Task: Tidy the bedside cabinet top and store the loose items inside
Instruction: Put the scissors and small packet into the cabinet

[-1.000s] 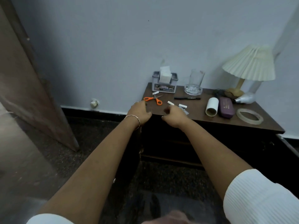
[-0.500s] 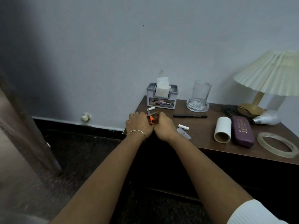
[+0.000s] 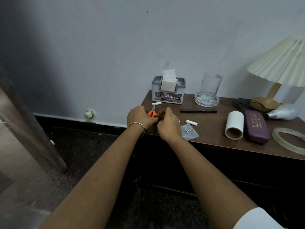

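Note:
The dark wooden bedside cabinet top (image 3: pixel 212 142) carries loose items. Orange scissors (image 3: pixel 152 113) lie near its left front corner, between my two hands. My left hand (image 3: pixel 139 117), with a bracelet on the wrist, curls its fingers at the scissors' handles. My right hand (image 3: pixel 168 124) is curled fingertip to fingertip with it; what it holds is hidden. Nearby lie a white stick (image 3: pixel 156 103), another white stick (image 3: pixel 191 122), a small clear bag (image 3: pixel 189 132) and a black pen (image 3: pixel 198 111).
A grey tissue box (image 3: pixel 168 97) and a glass (image 3: pixel 210 87) on a glass dish stand by the wall. To the right are a white roll (image 3: pixel 234 127), a purple case (image 3: pixel 255 127), a tape ring (image 3: pixel 288 141), a bulb (image 3: pixel 280 113), a lamp (image 3: pixel 280 63). A door (image 3: pixel 24 123) leans at left.
I have moved closer to the cabinet. Both hands went from the front edge onto the top and closed in at the scissors. A white stick near my right hand is out of sight.

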The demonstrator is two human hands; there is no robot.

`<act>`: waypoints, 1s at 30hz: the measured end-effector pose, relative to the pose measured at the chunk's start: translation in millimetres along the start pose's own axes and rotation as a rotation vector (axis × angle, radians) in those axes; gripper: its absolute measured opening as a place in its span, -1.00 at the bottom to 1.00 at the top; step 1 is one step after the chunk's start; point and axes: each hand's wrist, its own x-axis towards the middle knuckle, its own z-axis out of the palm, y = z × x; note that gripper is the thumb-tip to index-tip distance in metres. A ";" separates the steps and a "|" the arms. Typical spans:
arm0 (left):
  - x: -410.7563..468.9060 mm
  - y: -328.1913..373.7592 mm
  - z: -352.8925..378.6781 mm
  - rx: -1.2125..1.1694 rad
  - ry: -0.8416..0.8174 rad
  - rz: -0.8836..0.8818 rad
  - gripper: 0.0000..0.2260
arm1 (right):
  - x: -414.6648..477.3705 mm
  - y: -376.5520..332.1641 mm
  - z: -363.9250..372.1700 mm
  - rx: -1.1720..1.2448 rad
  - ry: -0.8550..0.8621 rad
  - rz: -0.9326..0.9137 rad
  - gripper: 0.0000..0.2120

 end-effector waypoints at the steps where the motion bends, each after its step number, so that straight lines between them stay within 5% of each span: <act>1: 0.8 0.2 -0.8 -0.005 -0.009 -0.016 -0.75 | -0.1 0.3 -0.1 0.009 0.005 -0.004 -0.71; 9: -4.8 1.1 -7.7 -0.054 -0.046 -0.062 -0.71 | -5.9 1.7 3.9 0.035 0.066 -0.067 -0.74; 16: -15.0 -6.7 -17.4 -0.416 -0.067 -0.169 -0.71 | -25.1 -0.6 -15.3 -0.146 0.340 -0.126 -0.79; 20: -29.1 -15.3 -23.3 -0.591 -0.063 -0.241 -0.55 | -45.6 13.8 -34.3 -0.179 0.440 -0.143 -0.84; 25: -58.2 -6.5 -35.2 -1.022 -0.169 -0.371 -0.86 | -70.7 48.0 -55.1 -0.283 0.475 -0.160 -0.86; 30: -88.0 3.8 -36.4 -1.441 -0.373 -0.476 -0.95 | -82.7 62.6 -58.9 -0.394 0.312 -0.269 -0.56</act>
